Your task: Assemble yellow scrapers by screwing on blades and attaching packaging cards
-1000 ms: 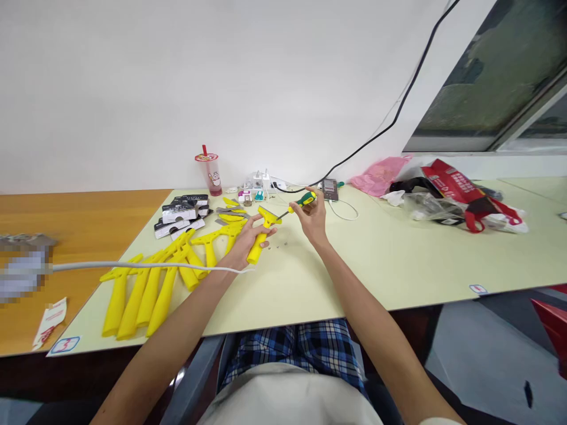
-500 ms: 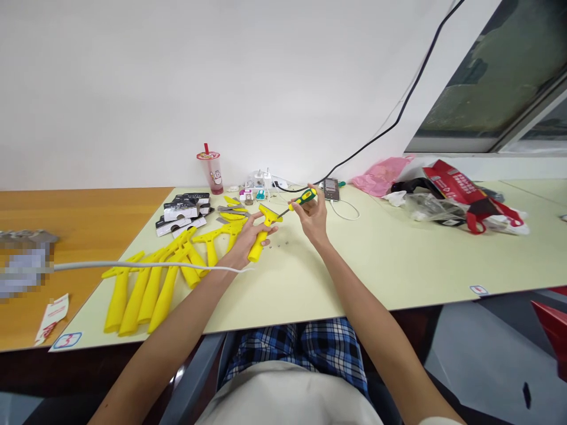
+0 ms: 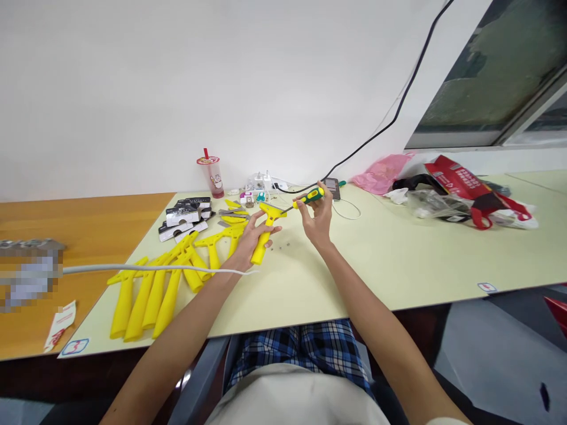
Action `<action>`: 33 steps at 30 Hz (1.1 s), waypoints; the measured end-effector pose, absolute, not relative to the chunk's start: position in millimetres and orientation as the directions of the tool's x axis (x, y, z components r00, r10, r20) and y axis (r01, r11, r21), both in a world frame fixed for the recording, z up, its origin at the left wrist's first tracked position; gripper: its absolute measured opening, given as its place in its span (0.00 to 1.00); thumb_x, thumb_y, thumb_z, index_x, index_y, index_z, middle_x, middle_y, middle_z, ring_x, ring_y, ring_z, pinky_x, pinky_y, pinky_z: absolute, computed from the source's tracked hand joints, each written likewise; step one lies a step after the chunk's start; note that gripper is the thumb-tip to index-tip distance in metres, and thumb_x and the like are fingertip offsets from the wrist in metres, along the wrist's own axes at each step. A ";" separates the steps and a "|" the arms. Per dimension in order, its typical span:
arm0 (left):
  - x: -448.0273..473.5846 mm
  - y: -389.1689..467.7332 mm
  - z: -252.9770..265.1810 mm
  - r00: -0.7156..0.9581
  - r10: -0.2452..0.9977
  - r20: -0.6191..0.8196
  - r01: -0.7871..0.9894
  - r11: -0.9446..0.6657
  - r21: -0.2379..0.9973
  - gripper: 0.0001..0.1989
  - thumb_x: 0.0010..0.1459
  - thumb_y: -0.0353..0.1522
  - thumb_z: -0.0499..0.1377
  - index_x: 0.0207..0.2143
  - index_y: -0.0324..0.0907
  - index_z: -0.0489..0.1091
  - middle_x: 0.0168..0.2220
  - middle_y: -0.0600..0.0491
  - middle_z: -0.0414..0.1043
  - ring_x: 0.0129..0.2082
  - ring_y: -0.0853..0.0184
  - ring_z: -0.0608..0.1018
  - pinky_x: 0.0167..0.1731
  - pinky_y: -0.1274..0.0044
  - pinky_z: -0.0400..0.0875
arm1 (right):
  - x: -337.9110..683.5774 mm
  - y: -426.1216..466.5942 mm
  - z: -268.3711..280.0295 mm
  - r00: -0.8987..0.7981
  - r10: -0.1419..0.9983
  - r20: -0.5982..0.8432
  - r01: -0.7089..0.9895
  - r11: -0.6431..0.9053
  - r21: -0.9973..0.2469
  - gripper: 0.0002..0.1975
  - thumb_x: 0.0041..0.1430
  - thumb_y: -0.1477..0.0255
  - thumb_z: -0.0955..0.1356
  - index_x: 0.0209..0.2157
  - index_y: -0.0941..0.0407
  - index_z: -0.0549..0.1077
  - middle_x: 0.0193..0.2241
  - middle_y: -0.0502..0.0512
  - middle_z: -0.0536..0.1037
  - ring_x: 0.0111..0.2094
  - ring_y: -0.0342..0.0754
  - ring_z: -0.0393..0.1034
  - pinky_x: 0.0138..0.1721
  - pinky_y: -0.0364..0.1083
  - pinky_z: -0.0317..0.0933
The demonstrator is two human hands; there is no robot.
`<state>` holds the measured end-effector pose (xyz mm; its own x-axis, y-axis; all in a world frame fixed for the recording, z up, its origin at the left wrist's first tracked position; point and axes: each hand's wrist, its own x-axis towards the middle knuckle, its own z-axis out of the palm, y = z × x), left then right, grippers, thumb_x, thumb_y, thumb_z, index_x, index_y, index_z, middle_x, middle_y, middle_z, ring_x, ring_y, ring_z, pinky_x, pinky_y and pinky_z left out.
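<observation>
My left hand (image 3: 248, 243) is closed round the handle of a yellow T-shaped scraper (image 3: 261, 247), its head pointing up and away from me. A screwdriver (image 3: 313, 196) with a green and yellow handle is held in the fingertips of my right hand (image 3: 319, 225). Its shaft slants down to the left, and the tip meets the right part of the scraper's head. Whether the tip sits in a screw is too small to tell. Several more yellow scraper handles (image 3: 146, 298) lie to the left of my left forearm. Tiny screw-like bits (image 3: 283, 246) are scattered between my hands.
Black and white small boxes (image 3: 183, 217) are piled at the back left, near a lidded drink cup (image 3: 214, 177). Yellow and grey blade-like pieces (image 3: 234, 217) lie behind my left hand. A power strip (image 3: 259, 180), a phone-like device (image 3: 332, 188) and bags (image 3: 460, 192) line the wall side.
The view has shifted slightly. My right hand and the screwdriver handle have turned a little, while the tip stays at the scraper's head. My left hand keeps the same hold.
</observation>
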<state>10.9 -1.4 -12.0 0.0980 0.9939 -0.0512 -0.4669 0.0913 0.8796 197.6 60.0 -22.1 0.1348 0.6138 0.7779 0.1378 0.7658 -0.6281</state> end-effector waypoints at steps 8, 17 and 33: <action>21.2 -12.5 -5.0 0.111 0.990 0.087 -0.429 -0.032 0.903 0.38 0.51 0.30 0.73 0.63 0.50 0.64 0.65 0.43 0.70 0.53 0.51 0.86 0.17 0.85 0.63 | 194.0 50.5 -14.7 0.131 0.327 0.936 0.234 0.907 -0.350 0.30 0.76 0.63 0.68 0.72 0.46 0.56 0.45 0.58 0.80 0.46 0.56 0.83 0.52 0.59 0.77; 6.7 -4.3 -11.9 0.108 0.987 0.121 -0.476 -0.055 0.877 0.41 0.52 0.32 0.75 0.66 0.55 0.66 0.64 0.48 0.70 0.51 0.57 0.85 0.22 0.83 0.69 | 205.0 51.8 1.1 0.327 0.360 0.874 0.270 0.850 -0.451 0.33 0.77 0.56 0.64 0.75 0.44 0.48 0.44 0.58 0.75 0.43 0.56 0.79 0.56 0.64 0.74; 2.4 -8.2 -4.4 0.248 0.957 0.150 -0.435 -0.029 0.900 0.45 0.49 0.32 0.77 0.69 0.55 0.68 0.62 0.46 0.74 0.37 0.66 0.84 0.23 0.81 0.71 | 215.2 47.3 3.3 0.020 0.451 0.892 0.617 0.697 -0.366 0.17 0.72 0.56 0.69 0.48 0.51 0.85 0.24 0.55 0.78 0.28 0.54 0.72 0.37 0.54 0.68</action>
